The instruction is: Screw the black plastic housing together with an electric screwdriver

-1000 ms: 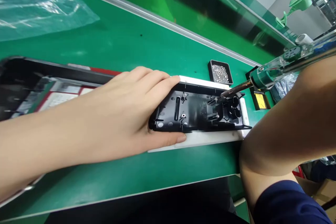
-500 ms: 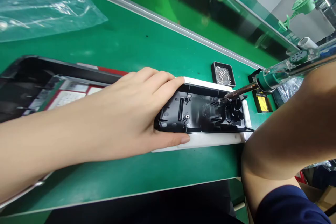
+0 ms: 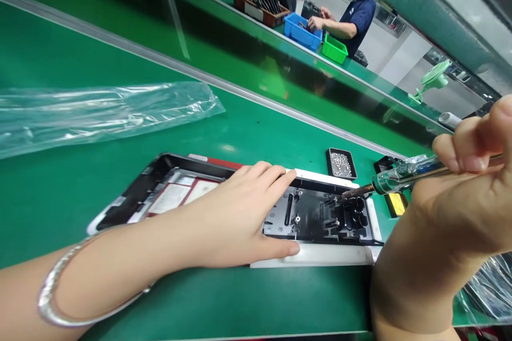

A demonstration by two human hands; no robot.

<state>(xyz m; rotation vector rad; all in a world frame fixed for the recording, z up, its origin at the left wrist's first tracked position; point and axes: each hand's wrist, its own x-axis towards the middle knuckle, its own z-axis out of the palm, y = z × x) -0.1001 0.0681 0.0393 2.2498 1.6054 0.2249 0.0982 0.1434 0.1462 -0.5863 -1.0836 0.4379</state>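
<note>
My left hand (image 3: 244, 221) spans the near end of a black plastic housing (image 3: 314, 210), thumb on one long side and fingers on the other, pressing it into a white fixture (image 3: 332, 256). In my right hand (image 3: 468, 181) is a soldering iron (image 3: 394, 177) with a clear handle and copper-coloured barrel. Its tip meets a post inside the housing, near the round openings at the far right end; exact contact is hard to make out. Small metal inserts show in other posts. Behind lies a black tray of small metal pieces (image 3: 341, 164).
A longer black shell (image 3: 160, 165) with red-and-white parts lies under my left forearm. Clear plastic film (image 3: 112, 114) is spread at left. A yellow sponge (image 3: 397, 204) sits by the iron. Beyond a transparent divider, a co-worker (image 3: 348, 26) handles a blue bin (image 3: 302, 32).
The view has tilted up and back, so the right hand's fingers, the co-worker and the bins now show. Both hands keep their places; the iron's tip stays at the same post.
</note>
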